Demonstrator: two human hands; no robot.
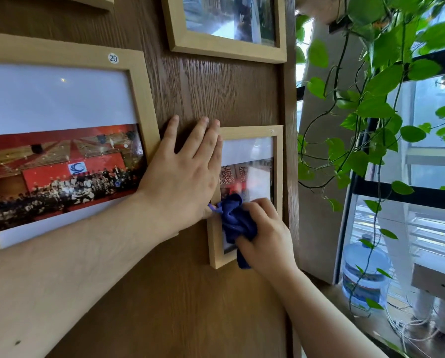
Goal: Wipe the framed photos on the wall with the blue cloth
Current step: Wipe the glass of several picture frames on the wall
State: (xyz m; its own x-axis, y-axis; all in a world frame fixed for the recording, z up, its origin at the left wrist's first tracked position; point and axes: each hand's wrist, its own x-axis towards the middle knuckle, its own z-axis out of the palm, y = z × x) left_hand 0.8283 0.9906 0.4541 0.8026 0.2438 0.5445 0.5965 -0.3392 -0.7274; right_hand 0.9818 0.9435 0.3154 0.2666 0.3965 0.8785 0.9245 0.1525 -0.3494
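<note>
The small frame (278, 161) is being wiped now: the blue cloth (235, 220) is squeezed in the right hand (265, 233). It is steadied by the flat, open left hand (182, 174). Next, the top glass should probably be rubbed.

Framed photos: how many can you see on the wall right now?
4. A large frame at left with a "20" sticker; a small frame under the blue cloth at centre; one cut off at top centre; a sliver at top left. More may hang outside the view.
</note>
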